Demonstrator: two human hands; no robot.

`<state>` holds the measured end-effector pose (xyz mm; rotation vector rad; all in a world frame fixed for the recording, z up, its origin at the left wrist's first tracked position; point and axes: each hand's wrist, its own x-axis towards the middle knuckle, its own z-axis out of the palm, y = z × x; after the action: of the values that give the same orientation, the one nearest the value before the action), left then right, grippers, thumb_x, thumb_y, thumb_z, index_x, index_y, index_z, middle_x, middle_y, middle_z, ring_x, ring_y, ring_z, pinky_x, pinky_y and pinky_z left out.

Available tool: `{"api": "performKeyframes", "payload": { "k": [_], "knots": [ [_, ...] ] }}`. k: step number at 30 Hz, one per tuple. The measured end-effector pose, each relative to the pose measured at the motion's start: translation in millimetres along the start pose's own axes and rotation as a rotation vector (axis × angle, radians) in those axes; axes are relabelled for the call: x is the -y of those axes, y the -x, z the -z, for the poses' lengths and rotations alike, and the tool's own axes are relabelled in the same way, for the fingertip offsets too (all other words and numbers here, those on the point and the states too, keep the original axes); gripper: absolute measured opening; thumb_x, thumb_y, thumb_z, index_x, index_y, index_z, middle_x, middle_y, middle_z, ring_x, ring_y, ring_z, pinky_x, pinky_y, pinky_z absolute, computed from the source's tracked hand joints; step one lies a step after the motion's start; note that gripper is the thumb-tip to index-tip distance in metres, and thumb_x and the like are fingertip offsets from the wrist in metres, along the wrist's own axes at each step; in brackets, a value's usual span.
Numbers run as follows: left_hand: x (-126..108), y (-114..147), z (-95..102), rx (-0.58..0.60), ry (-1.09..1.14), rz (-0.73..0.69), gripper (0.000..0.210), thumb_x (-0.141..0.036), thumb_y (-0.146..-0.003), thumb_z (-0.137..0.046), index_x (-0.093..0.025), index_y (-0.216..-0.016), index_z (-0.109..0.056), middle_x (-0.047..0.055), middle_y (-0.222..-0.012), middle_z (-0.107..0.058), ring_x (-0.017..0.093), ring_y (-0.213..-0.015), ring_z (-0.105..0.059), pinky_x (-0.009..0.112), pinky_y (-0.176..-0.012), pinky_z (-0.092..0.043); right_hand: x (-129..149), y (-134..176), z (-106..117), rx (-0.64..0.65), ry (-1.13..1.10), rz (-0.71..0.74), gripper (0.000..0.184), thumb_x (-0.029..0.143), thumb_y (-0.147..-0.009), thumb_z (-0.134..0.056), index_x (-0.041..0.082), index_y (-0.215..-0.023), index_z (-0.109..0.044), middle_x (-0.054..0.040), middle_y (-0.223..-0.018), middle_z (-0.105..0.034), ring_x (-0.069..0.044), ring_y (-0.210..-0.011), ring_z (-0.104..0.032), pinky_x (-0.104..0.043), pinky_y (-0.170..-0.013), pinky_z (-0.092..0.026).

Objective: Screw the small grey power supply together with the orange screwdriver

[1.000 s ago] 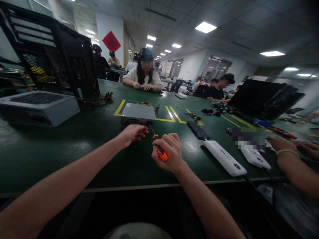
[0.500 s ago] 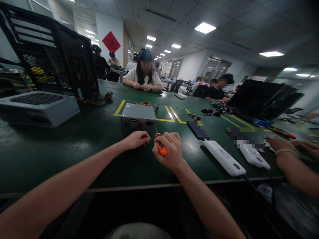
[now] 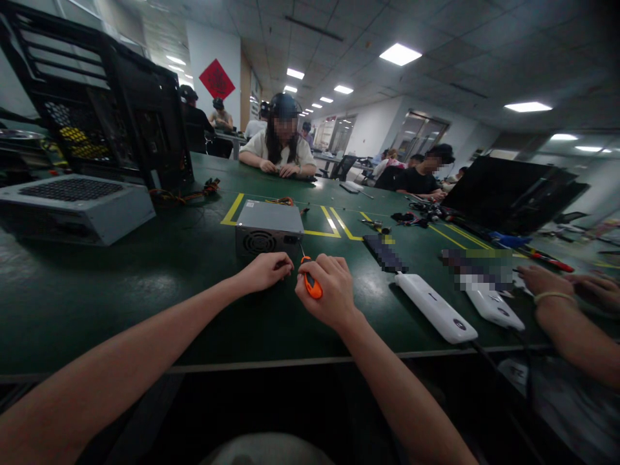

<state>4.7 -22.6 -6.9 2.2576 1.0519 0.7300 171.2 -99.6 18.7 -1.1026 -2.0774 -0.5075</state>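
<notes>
Glossy green table (image 3: 208, 342) with yellow lines (image 3: 233, 209), grey metal box (image 3: 270, 218) with round fan grille (image 3: 259, 243) standing on it, right hand (image 3: 330, 287) with fingers wrapped around orange-and-black screwdriver (image 3: 314, 288), left hand (image 3: 264, 271) near the box's front, fingers curled, any hold unclear

One camera sits on the person's head, near the grey metal box (image 3: 270, 218) with a round fan (image 3: 259, 243) and higher up, looking forward and down. It sees wide, from the flat green table (image 3: 194, 252) around the box to the grey tiled ceiling (image 3: 465, 45) behind it.
</notes>
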Motion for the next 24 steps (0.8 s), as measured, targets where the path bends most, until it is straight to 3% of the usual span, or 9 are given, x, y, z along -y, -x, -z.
{"api": "performKeyframes", "payload": {
  "k": [5,8,14,20,24],
  "knots": [
    [-3.6,1.4,12.8,-0.433,-0.313,-0.202,0.019,-0.022,-0.085,-0.041,-0.018,-0.092,-0.058,0.005,-0.094,-0.061,0.018,-0.089,-0.055,0.033,-0.083,-0.043,0.9,0.2,0.5,0.004,-0.074,-0.068,0.023,0.036,-0.087,-0.044,0.018,-0.090,-0.058,-0.0012,-0.071,-0.057,-0.014,-0.066,-0.052,-0.029,-0.070,-0.034],
    [-1.3,1.5,22.9,-0.585,-0.452,-0.235,0.020,-0.021,-0.086,-0.040,-0.018,-0.097,-0.057,0.007,-0.103,-0.060,0.021,-0.100,-0.051,0.037,-0.093,-0.037,0.1,1.5,-0.8,-0.023,-0.116,-0.114,0.018,0.030,-0.085,-0.044,0.017,-0.094,-0.054,0.0007,-0.068,-0.057,-0.013,-0.061,-0.050,-0.028,-0.070,-0.034],
    [10.2,-0.7,28.0,-0.587,-0.518,-0.155,0.024,-0.020,-0.085,-0.041,-0.020,-0.105,-0.055,0.006,-0.116,-0.058,0.021,-0.110,-0.047,0.038,-0.098,-0.029,1.4,0.8,2.3,-0.013,-0.019,-0.032,0.012,0.028,-0.078,-0.050,0.020,-0.075,-0.058,-0.0019,-0.073,-0.049,-0.016,-0.071,-0.047,-0.031,-0.072,-0.033],
    [11.2,-1.5,26.3,-0.583,-0.526,-0.124,0.024,-0.020,-0.083,-0.043,-0.020,-0.105,-0.054,0.005,-0.115,-0.058,0.022,-0.108,-0.047,0.038,-0.096,-0.029,2.8,1.0,1.0,-0.032,-0.109,-0.162,0.022,0.035,-0.087,-0.043,0.017,-0.095,-0.053,0.0008,-0.065,-0.054,-0.014,-0.060,-0.049,-0.028,-0.069,-0.034],
    [11.5,-1.2,26.9,-0.581,-0.557,-0.133,0.023,-0.020,-0.083,-0.045,-0.020,-0.105,-0.053,0.005,-0.115,-0.057,0.022,-0.107,-0.047,0.037,-0.095,-0.029,1.5,3.2,-1.2,-0.022,-0.111,-0.078,0.013,0.029,-0.081,-0.048,0.019,-0.086,-0.054,0.0002,-0.069,-0.055,-0.013,-0.063,-0.050,-0.029,-0.071,-0.035]
  ]
}}
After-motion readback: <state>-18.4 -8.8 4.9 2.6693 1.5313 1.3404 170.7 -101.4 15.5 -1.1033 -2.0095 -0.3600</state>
